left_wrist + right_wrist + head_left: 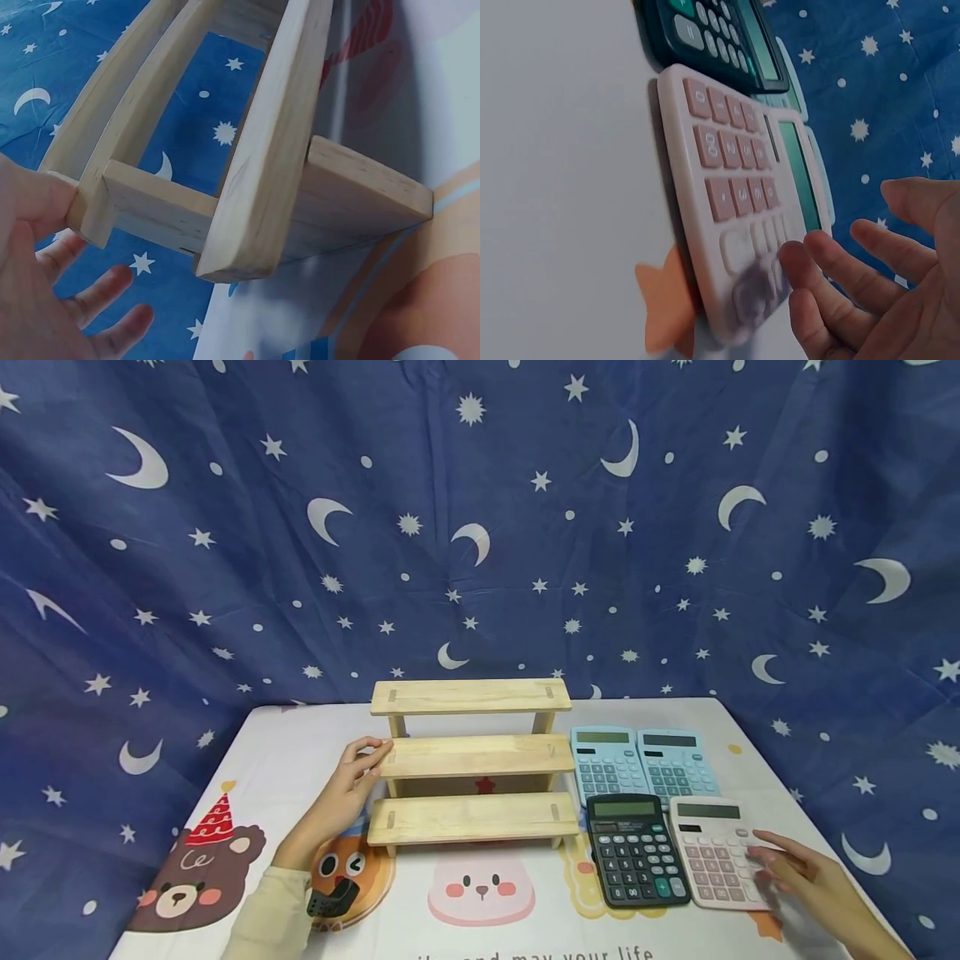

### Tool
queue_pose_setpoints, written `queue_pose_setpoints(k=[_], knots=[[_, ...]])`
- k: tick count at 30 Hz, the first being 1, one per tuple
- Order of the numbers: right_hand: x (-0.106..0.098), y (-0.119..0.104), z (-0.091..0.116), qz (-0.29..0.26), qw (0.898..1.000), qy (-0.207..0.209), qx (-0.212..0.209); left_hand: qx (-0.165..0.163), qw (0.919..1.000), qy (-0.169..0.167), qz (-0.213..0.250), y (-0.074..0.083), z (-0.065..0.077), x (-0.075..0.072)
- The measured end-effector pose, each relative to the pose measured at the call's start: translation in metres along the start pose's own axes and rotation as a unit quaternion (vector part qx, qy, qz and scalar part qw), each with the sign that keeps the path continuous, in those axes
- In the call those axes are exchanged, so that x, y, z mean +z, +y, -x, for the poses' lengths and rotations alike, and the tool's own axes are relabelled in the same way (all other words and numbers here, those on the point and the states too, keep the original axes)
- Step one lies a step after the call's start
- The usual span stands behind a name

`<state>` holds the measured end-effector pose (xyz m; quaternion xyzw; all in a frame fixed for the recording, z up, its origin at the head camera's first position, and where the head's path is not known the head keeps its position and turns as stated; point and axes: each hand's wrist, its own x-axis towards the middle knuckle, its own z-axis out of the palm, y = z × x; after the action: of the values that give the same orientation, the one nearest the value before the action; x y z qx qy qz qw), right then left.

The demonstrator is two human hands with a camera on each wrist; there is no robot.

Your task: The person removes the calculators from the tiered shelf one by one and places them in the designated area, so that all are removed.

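A three-tier wooden display stand (477,755) stands on the table in the head view. At the left end of its middle board is my left hand (347,789), the fingertips touching the board's end. In the left wrist view, one digit of this hand (34,255) lies against the board end while the other fingers spread loosely below it. My right hand (798,872) hovers by the right edge of a pale pink calculator (712,827). Its fingers (840,262) are loosely bent beside the keys in the right wrist view, holding nothing.
A black calculator (633,822) lies left of the pink one. Behind them rest two light blue calculators (606,752), near the stand's right end. A white cartoon-print cloth (480,939) covers the table, and a blue star-and-moon curtain (525,627) hangs behind.
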<state>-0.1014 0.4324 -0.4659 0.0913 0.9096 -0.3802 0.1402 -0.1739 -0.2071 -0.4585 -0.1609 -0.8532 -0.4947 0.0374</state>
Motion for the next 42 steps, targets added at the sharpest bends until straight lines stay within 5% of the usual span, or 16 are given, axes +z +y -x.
queue_pose_setpoints(k=[10, 16, 27, 42], knots=[[0.014, -0.012, -0.003, -0.004, 0.999, 0.025, -0.035, 0.005, 0.9997, 0.009, -0.024, 0.004, 0.004, 0.001], [0.018, -0.017, -0.003, -0.016, 0.994, 0.048, -0.093, 0.019, 0.9986, 0.011, -0.049, 0.004, 0.009, 0.001], [0.027, -0.037, -0.006, -0.021, 0.994, 0.035, -0.103, 0.022, 0.9967, 0.008, -0.078, 0.007, 0.014, -0.002], [0.037, -0.055, -0.010, -0.031, 0.984, 0.037, -0.174, 0.015, 0.9925, 0.036, -0.116, 0.019, 0.030, -0.007]])
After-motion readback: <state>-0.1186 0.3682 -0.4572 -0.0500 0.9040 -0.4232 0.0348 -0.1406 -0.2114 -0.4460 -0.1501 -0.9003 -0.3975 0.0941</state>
